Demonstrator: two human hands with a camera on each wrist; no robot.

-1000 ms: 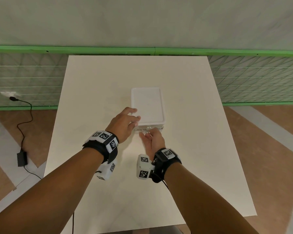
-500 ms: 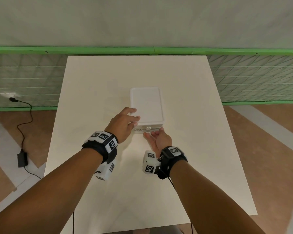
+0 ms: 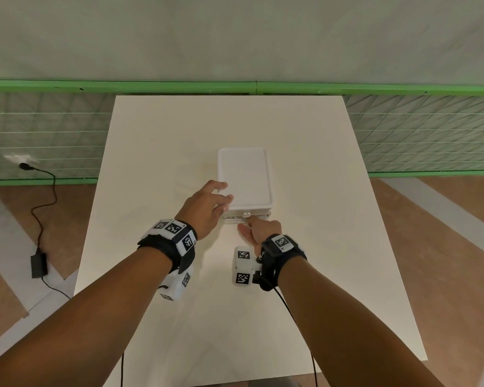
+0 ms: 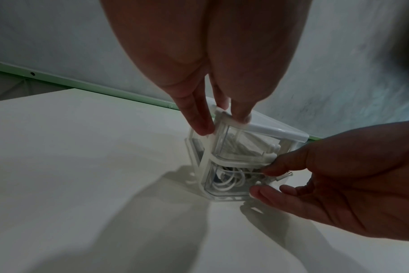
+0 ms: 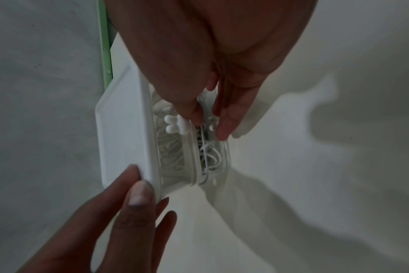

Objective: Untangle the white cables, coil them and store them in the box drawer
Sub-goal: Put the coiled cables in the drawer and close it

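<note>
A white box [image 3: 245, 174] with two clear drawers stands mid-table. My left hand [image 3: 207, 205] grips its front-left corner, thumb on the lid and fingers down the side [image 4: 220, 122]. My right hand [image 3: 259, 227] is at the lower drawer [image 4: 229, 190], thumb above and fingers below its front, pinching it by the small knob [image 5: 208, 125]. Coiled white cables [image 4: 229, 182] lie inside that drawer. A cable plug [image 4: 284, 177] sticks out between the thumb and the fingers. The upper drawer [image 4: 240, 146] is pushed in and holds white things.
The white table [image 3: 305, 275] is bare around the box. A green rail with mesh [image 3: 235, 86] runs behind the far edge. On the floor to the left lies a black power adapter [image 3: 38, 265] with its cord.
My right hand has moved forward against the box front, and the lower drawer has slid further in. The left hand has stayed on the corner.
</note>
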